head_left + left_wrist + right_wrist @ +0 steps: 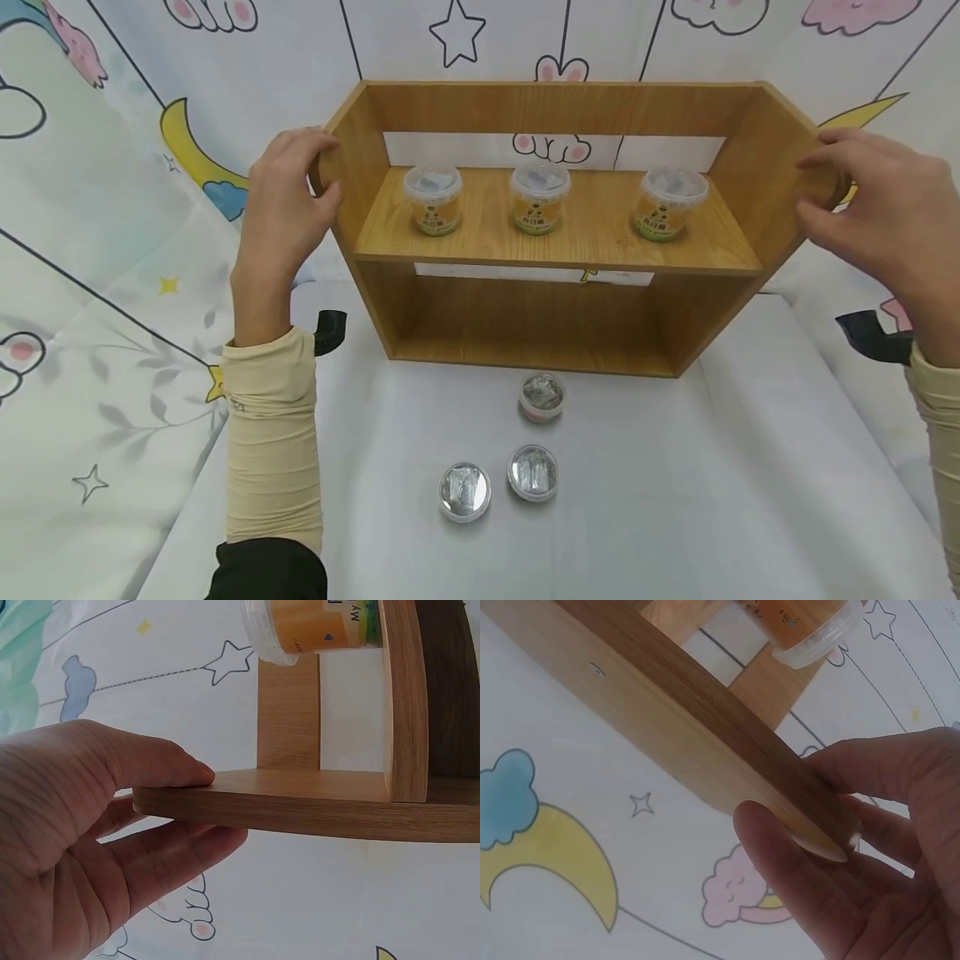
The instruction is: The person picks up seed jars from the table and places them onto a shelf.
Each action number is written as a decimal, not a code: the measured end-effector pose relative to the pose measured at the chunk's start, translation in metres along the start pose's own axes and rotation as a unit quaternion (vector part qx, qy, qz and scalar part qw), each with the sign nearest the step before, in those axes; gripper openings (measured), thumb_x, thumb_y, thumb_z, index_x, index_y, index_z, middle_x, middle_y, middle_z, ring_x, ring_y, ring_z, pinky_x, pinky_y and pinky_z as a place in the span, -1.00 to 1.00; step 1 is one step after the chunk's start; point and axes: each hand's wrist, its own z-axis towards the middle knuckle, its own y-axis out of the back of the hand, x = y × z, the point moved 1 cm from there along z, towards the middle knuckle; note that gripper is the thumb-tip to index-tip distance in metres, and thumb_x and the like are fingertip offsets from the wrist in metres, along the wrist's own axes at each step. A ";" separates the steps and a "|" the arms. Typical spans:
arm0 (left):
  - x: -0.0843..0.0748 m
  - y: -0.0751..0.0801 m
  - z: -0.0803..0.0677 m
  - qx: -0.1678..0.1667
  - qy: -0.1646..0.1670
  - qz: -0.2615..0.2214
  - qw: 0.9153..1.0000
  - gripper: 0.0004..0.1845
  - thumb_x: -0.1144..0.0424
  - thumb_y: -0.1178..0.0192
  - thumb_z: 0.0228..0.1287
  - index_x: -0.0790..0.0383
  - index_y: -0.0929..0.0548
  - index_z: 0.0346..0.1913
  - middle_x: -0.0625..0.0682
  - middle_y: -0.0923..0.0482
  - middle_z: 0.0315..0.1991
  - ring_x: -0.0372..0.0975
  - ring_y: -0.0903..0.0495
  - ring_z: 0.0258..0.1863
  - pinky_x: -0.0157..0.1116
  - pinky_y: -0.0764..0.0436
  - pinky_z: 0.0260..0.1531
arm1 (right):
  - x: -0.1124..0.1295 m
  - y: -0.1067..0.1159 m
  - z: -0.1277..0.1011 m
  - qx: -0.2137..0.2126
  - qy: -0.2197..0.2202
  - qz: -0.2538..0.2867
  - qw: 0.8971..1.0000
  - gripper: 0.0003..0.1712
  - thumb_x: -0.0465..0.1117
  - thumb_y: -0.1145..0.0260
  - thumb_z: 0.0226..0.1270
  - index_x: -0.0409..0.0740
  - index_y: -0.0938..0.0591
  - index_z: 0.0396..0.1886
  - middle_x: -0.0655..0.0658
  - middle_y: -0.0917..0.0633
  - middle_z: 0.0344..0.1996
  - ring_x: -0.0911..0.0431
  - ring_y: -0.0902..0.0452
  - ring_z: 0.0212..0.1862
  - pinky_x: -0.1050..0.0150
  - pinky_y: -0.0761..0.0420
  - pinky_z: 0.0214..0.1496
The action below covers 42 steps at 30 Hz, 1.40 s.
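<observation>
A two-tier wooden shelf (pixel 558 260) stands at the back of the white-covered table. My left hand (pixel 288 196) grips the upper edge of its left side panel; in the left wrist view the thumb lies on one face and fingers on the other. At the opposite side panel, my right hand (pixel 892 200) pinches the upper edge between thumb and fingers, as the right wrist view also shows. On the upper tier sit a left tub (pixel 435 204), a middle tub (pixel 540 204) and a right tub (pixel 667 207), all with clear lids and orange-yellow labels.
Three small round containers with silvery tops lie before the shelf: one (pixel 542 397) near its front edge, another (pixel 533 472) closer to me, and a third (pixel 465 492) to the left. Behind hangs a cartoon-printed cloth (pixel 300 50). White cloth (pixel 637 500) covers the table.
</observation>
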 end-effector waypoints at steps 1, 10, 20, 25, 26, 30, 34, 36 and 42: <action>-0.001 0.000 0.000 0.002 -0.001 0.004 1.000 -0.51 0.36 -0.20 0.35 0.21 -0.49 0.33 0.04 -0.36 0.39 -0.19 -0.30 0.38 -0.15 -0.44 0.24 | 0.000 0.000 0.000 0.000 -0.002 -0.001 1.000 -0.53 -0.42 -0.25 0.23 -0.49 -0.50 0.15 -0.41 -0.46 0.25 -0.39 -0.42 0.11 0.50 -0.25 0.27; -0.005 -0.002 -0.014 -0.004 -0.011 0.033 0.999 -0.45 0.35 -0.18 0.35 0.23 -0.42 0.39 0.07 -0.22 0.46 -0.10 -0.26 0.41 -0.06 -0.42 0.24 | 0.000 -0.001 0.000 -0.002 0.002 -0.003 1.000 -0.54 -0.39 -0.24 0.25 -0.48 -0.51 0.15 -0.40 -0.46 0.25 -0.39 -0.42 0.12 0.56 -0.23 0.24; -0.005 -0.002 -0.049 -0.059 -0.044 0.050 0.996 -0.43 0.33 -0.25 0.31 0.20 -0.43 0.38 0.08 -0.25 0.45 -0.06 -0.28 0.39 -0.05 -0.42 0.27 | 0.001 0.000 0.001 0.014 -0.005 -0.001 1.000 -0.53 -0.44 -0.24 0.25 -0.51 -0.47 0.16 -0.44 -0.42 0.27 -0.44 -0.40 0.13 -0.36 -0.43 0.09; -0.010 -0.001 -0.066 -0.069 -0.066 0.052 0.994 -0.44 0.34 -0.29 0.29 0.26 -0.46 0.35 0.10 -0.28 0.43 -0.02 -0.33 0.35 -0.03 -0.48 0.21 | 0.000 0.000 0.001 0.013 -0.008 -0.002 1.000 -0.53 -0.45 -0.23 0.25 -0.52 -0.47 0.17 -0.45 -0.41 0.28 -0.45 -0.40 0.13 -0.38 -0.44 0.03; -0.011 -0.001 -0.070 -0.070 -0.069 0.052 0.994 -0.45 0.34 -0.29 0.28 0.27 -0.47 0.33 0.11 -0.29 0.42 -0.01 -0.35 0.33 -0.02 -0.50 0.19 | 0.000 -0.001 0.001 0.013 -0.007 -0.002 1.000 -0.53 -0.45 -0.23 0.25 -0.52 -0.47 0.17 -0.45 -0.41 0.28 -0.45 -0.40 0.13 -0.38 -0.44 0.03; -0.014 -0.002 -0.083 -0.062 -0.081 0.029 0.994 -0.50 0.35 -0.34 0.25 0.31 -0.54 0.26 0.13 -0.36 0.36 0.01 -0.41 0.27 0.00 -0.55 0.12 | 0.000 -0.001 0.001 0.011 -0.008 -0.001 1.000 -0.53 -0.44 -0.23 0.25 -0.51 -0.47 0.17 -0.44 -0.41 0.29 -0.45 -0.40 0.13 -0.38 -0.44 0.03; -0.014 -0.004 -0.094 -0.033 -0.108 -0.026 0.993 -0.50 0.36 -0.41 0.18 0.29 -0.59 0.20 0.11 -0.41 0.33 -0.03 -0.44 0.25 0.01 -0.64 -0.06 | -0.002 -0.002 -0.001 0.014 -0.011 -0.003 1.000 -0.52 -0.43 -0.23 0.26 -0.50 -0.47 0.18 -0.42 -0.39 0.32 -0.45 -0.40 0.14 -0.35 -0.43 0.04; -0.013 -0.006 -0.098 -0.009 -0.126 -0.058 0.990 -0.49 0.37 -0.44 0.15 0.28 -0.60 0.19 0.09 -0.41 0.33 -0.05 -0.43 0.26 -0.01 -0.66 -0.13 | -0.003 -0.002 -0.001 0.012 -0.011 -0.004 1.000 -0.51 -0.41 -0.23 0.26 -0.49 -0.48 0.19 -0.40 -0.40 0.33 -0.44 -0.41 0.13 0.05 -0.55 0.15; -0.007 -0.015 -0.112 0.060 -0.175 -0.124 0.975 -0.46 0.35 -0.50 0.06 0.23 -0.62 0.16 0.06 -0.42 0.33 -0.11 -0.45 0.24 -0.14 -0.67 -0.13 | -0.003 -0.002 -0.003 -0.002 -0.002 0.000 1.000 -0.53 -0.37 -0.23 0.26 -0.45 -0.51 0.17 -0.36 -0.43 0.32 -0.40 -0.43 0.11 0.37 -0.40 0.25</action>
